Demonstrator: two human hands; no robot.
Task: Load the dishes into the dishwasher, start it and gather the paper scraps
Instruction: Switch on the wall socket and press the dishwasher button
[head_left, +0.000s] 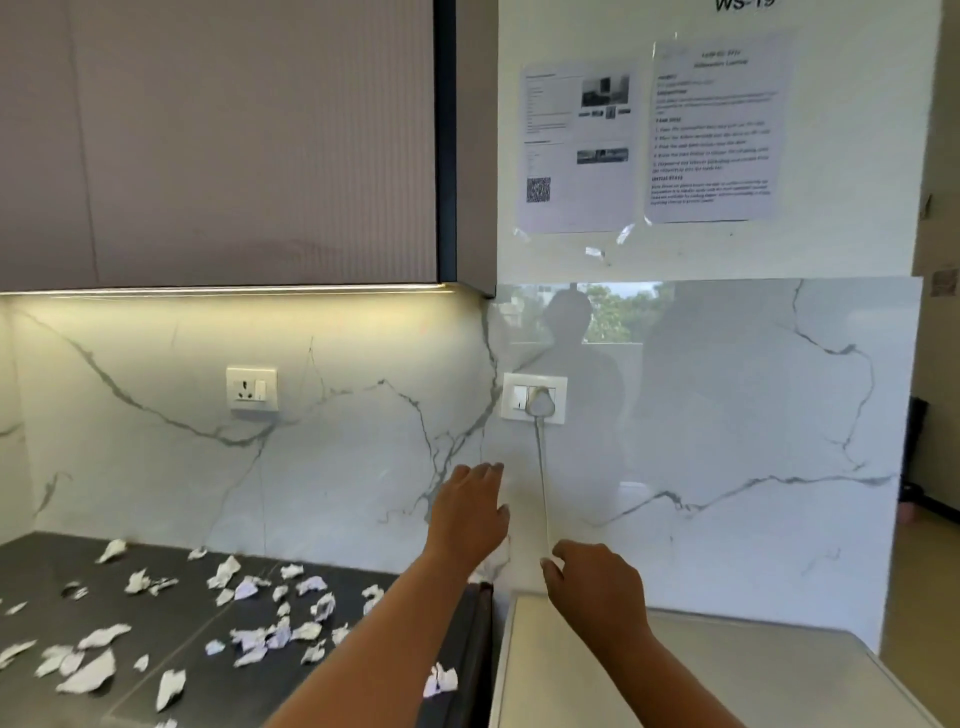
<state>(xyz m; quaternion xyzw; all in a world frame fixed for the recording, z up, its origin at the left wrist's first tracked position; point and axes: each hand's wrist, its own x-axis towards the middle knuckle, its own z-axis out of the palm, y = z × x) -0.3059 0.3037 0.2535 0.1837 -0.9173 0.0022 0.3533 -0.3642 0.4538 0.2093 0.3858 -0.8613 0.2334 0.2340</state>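
The left hand (467, 512) is raised with straight fingers before the marble wall (727, 415). The right hand (597, 582) hangs loosely bent beside the white cord (543, 483), and neither holds anything. Paper scraps (224, 571) lie scattered on the dark tabletop (176, 618) at left.

Look to the top edge of the wall (857, 156): a black label (744, 4) reads roughly "WS-19", its upper part cut off. Below it you have two taped sheets. The left sheet (556, 208) carries a QR code (538, 189). The print on it and on the right sheet (717, 208) is too blurred to read.
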